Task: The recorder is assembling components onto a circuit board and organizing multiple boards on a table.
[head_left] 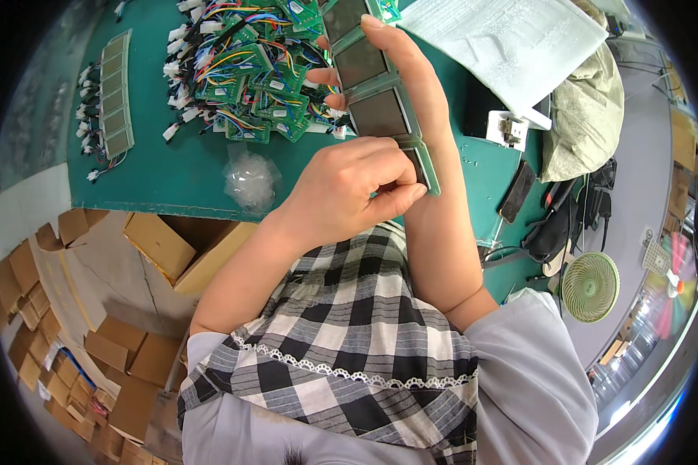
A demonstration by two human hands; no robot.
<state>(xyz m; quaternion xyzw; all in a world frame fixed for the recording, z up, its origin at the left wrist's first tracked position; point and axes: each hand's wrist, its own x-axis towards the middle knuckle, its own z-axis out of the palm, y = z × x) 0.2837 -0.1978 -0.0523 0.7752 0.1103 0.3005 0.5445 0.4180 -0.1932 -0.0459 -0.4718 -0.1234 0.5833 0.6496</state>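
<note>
Over the broad green tabletop (186, 186), its tangled heap of wired green circuit boards (248, 74) stands in the way and might snag the long strip of grey-screened green boards (380, 115) we hold; uneven pressure could crack its joints. Our right hand (423, 85) grasps both edges; our left (349, 178) pinches the near end. At the tabletop's left lies a similar strip (116, 93); at its right, a black phone (517, 191).

Display strip (380, 114): green-edged, dark grey rectangular screens set in one row; held aslant above green table (171, 182), lower end partly covered.
</note>
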